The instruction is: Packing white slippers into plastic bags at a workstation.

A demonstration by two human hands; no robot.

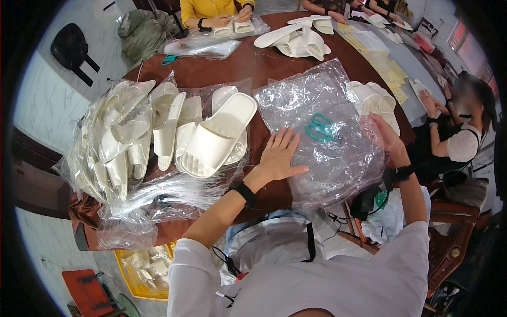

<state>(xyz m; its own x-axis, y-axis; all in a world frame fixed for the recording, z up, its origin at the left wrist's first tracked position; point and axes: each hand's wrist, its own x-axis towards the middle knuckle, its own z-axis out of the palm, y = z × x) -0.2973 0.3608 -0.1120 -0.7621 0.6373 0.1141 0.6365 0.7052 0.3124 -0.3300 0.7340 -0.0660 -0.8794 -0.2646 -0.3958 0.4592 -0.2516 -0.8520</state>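
Clear plastic bags (301, 95) lie flat in front of me on the brown cloth. My left hand (280, 156) is pressed down at their left edge, fingers spread. At their right edge my right hand (388, 138) pinches the plastic. Teal-handled scissors (319, 127) show amid the bags; whether over or under the film, I cannot tell. Left of my hand, a cream slipper (222, 134) rests on other slippers. Several bagged slippers (113, 137) are heaped further left. Another cream pair (372, 100) sits beside my right hand.
Thin clear strips (174, 193) lie at the table's near left. A yellow crate (138, 288) of slippers stands below. Loose slippers (298, 39) are stacked at the far side. Co-workers sit around, one in a yellow top (203, 9). A wooden chair (449, 238) stands at right.
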